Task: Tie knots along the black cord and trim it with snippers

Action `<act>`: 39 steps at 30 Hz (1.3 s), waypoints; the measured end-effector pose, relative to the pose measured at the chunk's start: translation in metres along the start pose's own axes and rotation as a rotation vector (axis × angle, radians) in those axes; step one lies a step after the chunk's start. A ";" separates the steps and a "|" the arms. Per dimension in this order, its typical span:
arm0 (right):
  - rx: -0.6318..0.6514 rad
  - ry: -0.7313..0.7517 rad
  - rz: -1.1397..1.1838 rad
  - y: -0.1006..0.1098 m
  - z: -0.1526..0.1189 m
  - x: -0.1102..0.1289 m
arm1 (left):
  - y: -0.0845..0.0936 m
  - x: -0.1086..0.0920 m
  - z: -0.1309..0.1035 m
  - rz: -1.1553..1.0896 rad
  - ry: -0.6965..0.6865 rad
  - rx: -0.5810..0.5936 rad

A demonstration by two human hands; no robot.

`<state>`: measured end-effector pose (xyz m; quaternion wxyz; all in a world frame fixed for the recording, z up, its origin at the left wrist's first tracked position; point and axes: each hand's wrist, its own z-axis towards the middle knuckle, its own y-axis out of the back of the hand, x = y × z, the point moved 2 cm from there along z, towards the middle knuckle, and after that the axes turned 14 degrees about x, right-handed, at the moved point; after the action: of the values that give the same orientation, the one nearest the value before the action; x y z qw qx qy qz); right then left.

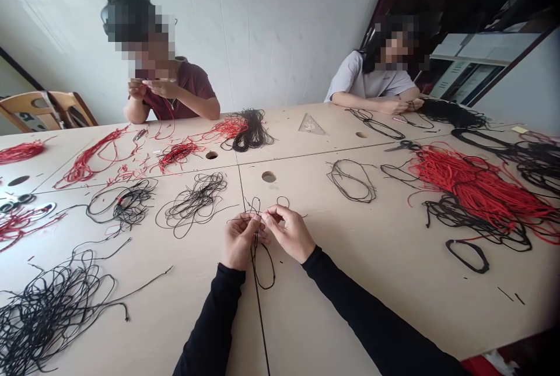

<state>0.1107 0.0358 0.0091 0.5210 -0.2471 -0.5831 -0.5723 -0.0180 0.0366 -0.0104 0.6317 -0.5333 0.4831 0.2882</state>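
Note:
Thin black cord (273, 268) runs between my two hands above the middle of the table, one loop hanging below them and smaller loops showing above. My left hand (240, 240) is closed, thumb against fingers, pinching the cord. Close beside it, almost touching, my right hand (289, 231) pinches the same cord between thumb and forefinger. The exact crossing of the strands is hidden by my fingertips. A loose bundle of thin black cord (192, 204) lies to the left of my hands, and a coil of black cord (352, 181) lies to the right.
Across the table (350, 283) sit two people, one in a dark red shirt (196, 81), one in a light shirt (347, 78). Red cords (472, 189), a black tangle (52, 306), scissors (405, 146) and a clear triangle ruler (312, 124) lie around. A round hole (269, 177) pierces the tabletop.

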 end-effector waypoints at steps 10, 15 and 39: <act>0.033 -0.020 0.081 0.004 0.001 -0.002 | -0.007 0.002 0.000 0.084 0.027 0.095; 0.045 -0.053 0.144 0.001 0.001 -0.004 | -0.004 0.002 0.000 0.062 0.026 0.044; 0.065 -0.086 0.141 0.001 0.001 -0.004 | -0.002 -0.003 -0.001 0.027 0.025 0.013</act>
<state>0.1131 0.0381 0.0061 0.5423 -0.2947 -0.6043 -0.5040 -0.0180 0.0356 -0.0071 0.6253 -0.5262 0.5000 0.2866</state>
